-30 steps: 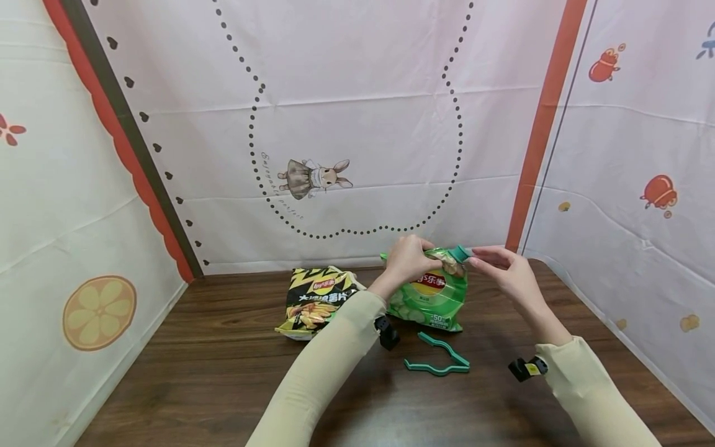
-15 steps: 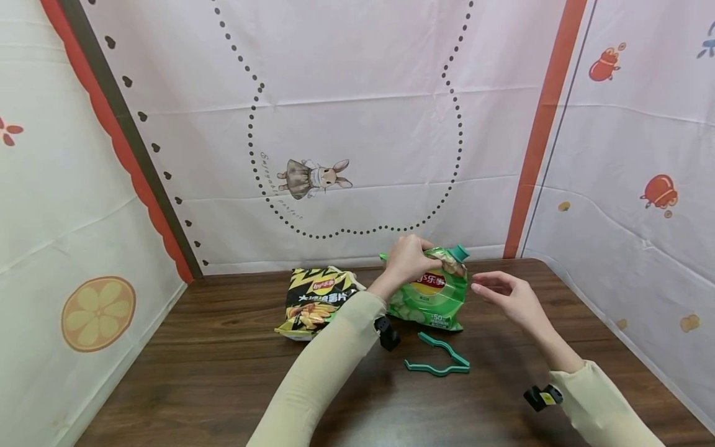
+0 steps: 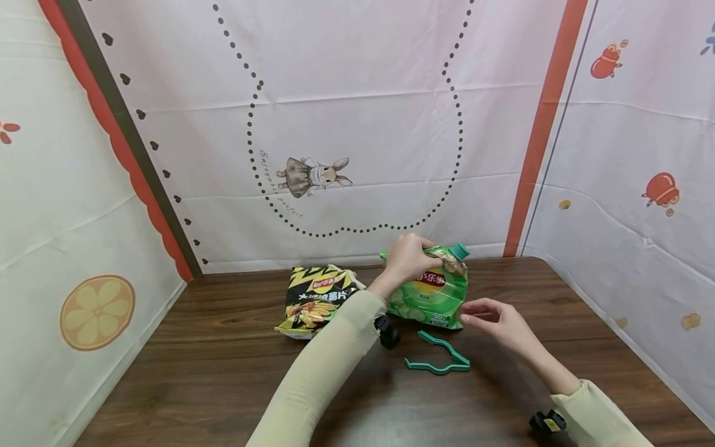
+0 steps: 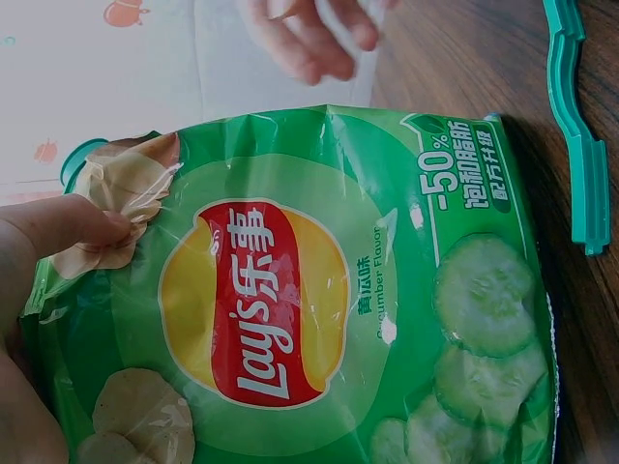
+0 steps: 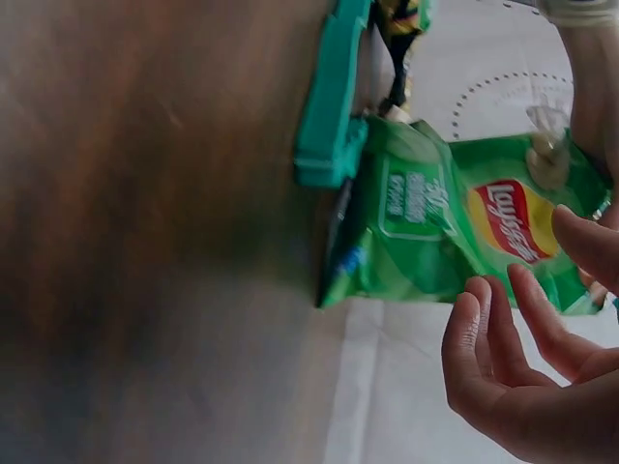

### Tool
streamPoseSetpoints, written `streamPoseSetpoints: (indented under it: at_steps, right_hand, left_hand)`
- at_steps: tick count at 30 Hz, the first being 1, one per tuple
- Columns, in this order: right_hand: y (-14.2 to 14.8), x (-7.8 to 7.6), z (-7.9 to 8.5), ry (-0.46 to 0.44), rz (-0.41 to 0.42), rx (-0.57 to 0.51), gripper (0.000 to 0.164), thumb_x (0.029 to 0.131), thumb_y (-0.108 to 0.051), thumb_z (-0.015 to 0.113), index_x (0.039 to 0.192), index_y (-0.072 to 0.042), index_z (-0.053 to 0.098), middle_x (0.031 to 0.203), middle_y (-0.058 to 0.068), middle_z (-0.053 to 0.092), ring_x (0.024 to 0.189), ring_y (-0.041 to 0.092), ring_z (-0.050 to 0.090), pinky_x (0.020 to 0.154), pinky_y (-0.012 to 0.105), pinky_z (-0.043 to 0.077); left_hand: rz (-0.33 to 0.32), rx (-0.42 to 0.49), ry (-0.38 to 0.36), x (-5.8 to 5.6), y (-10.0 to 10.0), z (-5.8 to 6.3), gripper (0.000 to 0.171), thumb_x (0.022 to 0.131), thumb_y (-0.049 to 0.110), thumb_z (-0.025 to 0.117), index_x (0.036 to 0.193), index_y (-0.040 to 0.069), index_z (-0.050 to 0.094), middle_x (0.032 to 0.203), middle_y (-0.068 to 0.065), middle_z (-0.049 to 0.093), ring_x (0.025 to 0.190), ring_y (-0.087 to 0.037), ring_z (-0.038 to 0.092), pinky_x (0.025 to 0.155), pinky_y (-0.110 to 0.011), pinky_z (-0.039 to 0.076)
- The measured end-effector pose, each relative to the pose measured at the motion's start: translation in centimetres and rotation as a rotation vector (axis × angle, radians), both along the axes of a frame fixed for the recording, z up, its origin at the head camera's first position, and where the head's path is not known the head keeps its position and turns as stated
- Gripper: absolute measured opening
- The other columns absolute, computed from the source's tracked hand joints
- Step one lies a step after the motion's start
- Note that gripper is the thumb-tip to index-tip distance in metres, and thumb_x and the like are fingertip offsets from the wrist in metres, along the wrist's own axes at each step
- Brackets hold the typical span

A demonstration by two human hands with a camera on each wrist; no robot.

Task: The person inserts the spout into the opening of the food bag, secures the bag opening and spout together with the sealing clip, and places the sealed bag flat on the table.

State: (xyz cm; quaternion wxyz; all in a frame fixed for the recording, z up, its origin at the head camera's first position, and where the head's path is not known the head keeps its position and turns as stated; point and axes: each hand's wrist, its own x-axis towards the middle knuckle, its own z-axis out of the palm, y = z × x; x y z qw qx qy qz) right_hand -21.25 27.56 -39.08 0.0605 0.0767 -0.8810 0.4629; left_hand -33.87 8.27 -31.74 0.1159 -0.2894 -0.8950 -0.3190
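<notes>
A green Lay's cucumber chip bag [image 3: 431, 293] stands on the wooden table [image 3: 212, 379]. My left hand [image 3: 408, 256] grips its folded top; in the left wrist view the thumb [image 4: 68, 227] presses on the bag [image 4: 319, 309]. A teal clip [image 3: 459, 251] sits on the bag's top right corner. My right hand [image 3: 476, 314] hovers with relaxed fingers and holds nothing, beside the bag's lower right corner. Just below it a second teal clip [image 3: 439, 358] lies loose on the table. The right wrist view shows this hand [image 5: 517, 333] apart from the bag [image 5: 435, 227] and the clip [image 5: 331, 101].
A black and yellow chip bag [image 3: 314, 299] lies left of the green one, partly behind my left forearm. Printed cloth walls close in the table at the back and on both sides. Bare wood lies at the front left.
My right hand has let go of the clip on the bag's top and dropped down to the bag's lower right, near the loose clip. The left hand keeps its hold.
</notes>
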Motion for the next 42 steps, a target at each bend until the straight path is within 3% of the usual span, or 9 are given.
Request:
streamPoseSetpoints:
  at_steps: [4, 9, 17, 22, 26, 30, 34, 42]
  right_hand:
    - [-0.2, 0.2, -0.6, -0.067, 0.042, -0.042, 0.039, 0.091, -0.025, 0.065, 0.12, 0.001, 0.06, 0.115, 0.018, 0.065, 0.1, 0.026, 0.064, 0.075, 0.03, 0.054]
    - [-0.2, 0.4, -1.3, -0.143, 0.103, -0.082, 0.041, 0.091, -0.023, 0.064, 0.122, 0.004, 0.058, 0.115, 0.02, 0.064, 0.101, 0.025, 0.063, 0.075, 0.037, 0.055]
    - [-0.5, 0.6, -2.3, -0.287, 0.132, -0.061, 0.045, 0.088, -0.031, 0.066, 0.12, 0.0, 0.06, 0.117, 0.015, 0.063, 0.097, 0.017, 0.059, 0.076, 0.037, 0.054]
    - [-0.7, 0.6, -2.6, -0.351, 0.176, -0.039, 0.044, 0.088, -0.031, 0.067, 0.12, -0.001, 0.061, 0.116, 0.014, 0.063, 0.092, 0.014, 0.058, 0.072, 0.034, 0.053]
    - [-0.7, 0.5, -2.8, -0.349, 0.252, -0.035, 0.042, 0.088, -0.026, 0.068, 0.119, 0.0, 0.06, 0.115, 0.017, 0.063, 0.091, 0.016, 0.057, 0.068, 0.035, 0.051]
    - [-0.7, 0.4, -3.1, -0.288, 0.326, -0.021, 0.039, 0.087, -0.021, 0.069, 0.117, 0.002, 0.061, 0.115, 0.021, 0.062, 0.097, 0.024, 0.06, 0.07, 0.031, 0.051]
    - [-0.7, 0.3, -3.3, -0.242, 0.356, -0.005, 0.038, 0.084, -0.018, 0.072, 0.115, 0.002, 0.062, 0.115, 0.022, 0.062, 0.102, 0.03, 0.061, 0.076, 0.022, 0.05]
    - [-0.4, -0.1, -3.3, -0.243, 0.418, 0.005, 0.038, 0.083, -0.017, 0.073, 0.115, 0.002, 0.063, 0.116, 0.023, 0.063, 0.103, 0.028, 0.061, 0.079, 0.02, 0.049]
  left_hand:
    - [0.0, 0.004, -0.011, 0.0, 0.0, 0.0, 0.032, 0.079, 0.027, 0.073, 0.11, 0.017, 0.073, 0.096, 0.0, 0.074, 0.041, -0.001, 0.045, 0.037, -0.017, 0.025]
    - [-0.002, 0.004, -0.011, -0.1, 0.0, 0.0, 0.03, 0.079, 0.027, 0.073, 0.107, 0.018, 0.074, 0.094, 0.001, 0.074, 0.044, -0.001, 0.05, 0.038, -0.016, 0.028]
    - [-0.015, 0.026, 0.036, -0.5, 0.0, -0.2, 0.016, 0.075, 0.025, 0.073, 0.091, 0.021, 0.077, 0.074, 0.009, 0.071, 0.042, -0.002, 0.043, 0.038, -0.017, 0.026]
    - [-0.012, 0.031, 0.019, -0.5, 0.0, -0.2, 0.02, 0.076, 0.025, 0.074, 0.095, 0.02, 0.077, 0.081, 0.006, 0.073, 0.045, -0.003, 0.049, 0.039, -0.018, 0.031]
    - [-0.014, 0.039, -0.003, -0.5, -0.1, -0.1, 0.021, 0.076, 0.025, 0.074, 0.096, 0.019, 0.077, 0.082, 0.006, 0.073, 0.045, -0.003, 0.051, 0.039, -0.018, 0.033]
    - [-0.016, 0.047, -0.015, -0.5, -0.1, -0.1, 0.02, 0.076, 0.024, 0.074, 0.094, 0.019, 0.077, 0.077, 0.006, 0.072, 0.044, -0.003, 0.051, 0.039, -0.018, 0.033]
    - [-0.022, 0.048, -0.014, -0.4, -0.1, -0.1, 0.02, 0.076, 0.024, 0.074, 0.095, 0.018, 0.077, 0.08, 0.006, 0.073, 0.044, -0.003, 0.049, 0.039, -0.018, 0.032]
    - [-0.03, 0.037, -0.002, -0.4, -0.1, 0.0, 0.015, 0.077, 0.025, 0.073, 0.091, 0.019, 0.077, 0.076, 0.007, 0.072, 0.042, -0.003, 0.045, 0.04, -0.017, 0.027]
